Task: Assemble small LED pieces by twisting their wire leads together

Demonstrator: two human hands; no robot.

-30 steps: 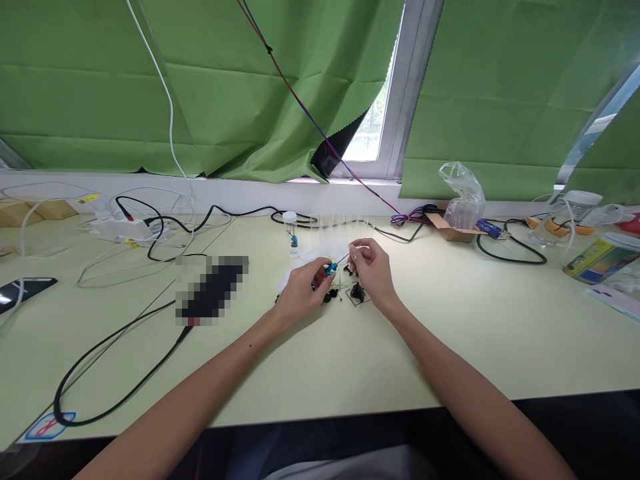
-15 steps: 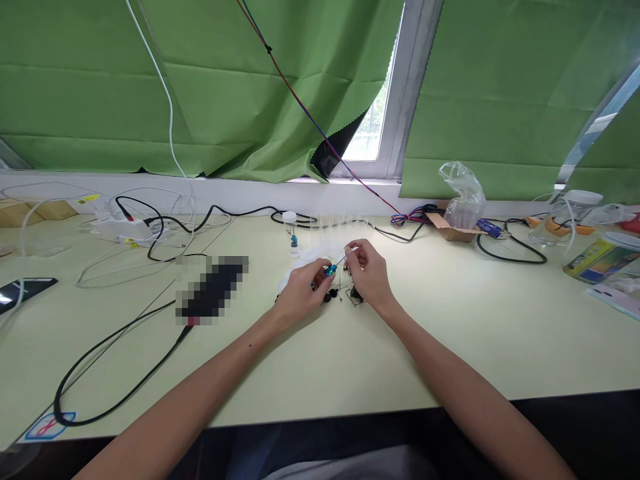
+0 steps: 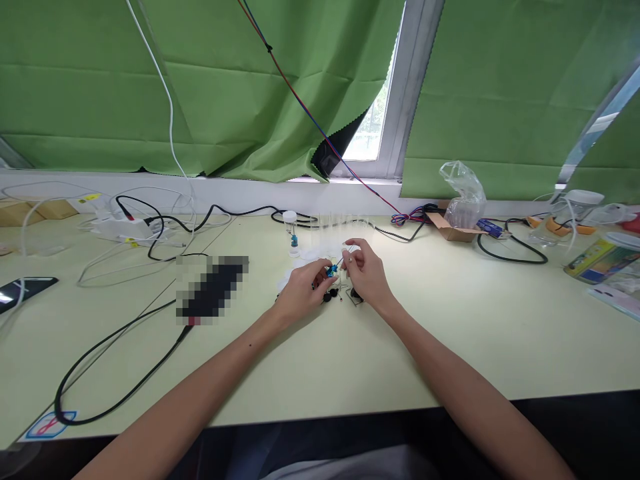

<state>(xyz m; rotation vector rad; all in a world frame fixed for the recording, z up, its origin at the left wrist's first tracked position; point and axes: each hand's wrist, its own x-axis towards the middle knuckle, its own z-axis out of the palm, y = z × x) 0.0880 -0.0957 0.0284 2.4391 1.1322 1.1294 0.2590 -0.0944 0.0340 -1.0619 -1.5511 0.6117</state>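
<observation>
Between the thumb and fingers of my left hand (image 3: 304,285) is a small blue part (image 3: 331,270), held above the table. My right hand (image 3: 367,267) pinches a thin metal rod (image 3: 341,259) that slants down to the blue part. Below the hands lie small black round pieces (image 3: 330,295) and, by the right hand, a bent wire piece (image 3: 355,299). Behind my left hand stands a clear tube with a white cap (image 3: 290,217); inside it is another small blue part (image 3: 294,240). The exact make of the blue parts is too small to tell.
A row of clear tubes (image 3: 340,228) stands at the back. To the left are a pixelated dark device (image 3: 213,290) on a black cable and a phone (image 3: 27,292). Right of centre sits a cardboard box (image 3: 453,230); farther right, a labelled jar (image 3: 603,259).
The fingers of my right hand have shifted slightly left and down along the rod. My left hand stays nearly in place with the blue part.
</observation>
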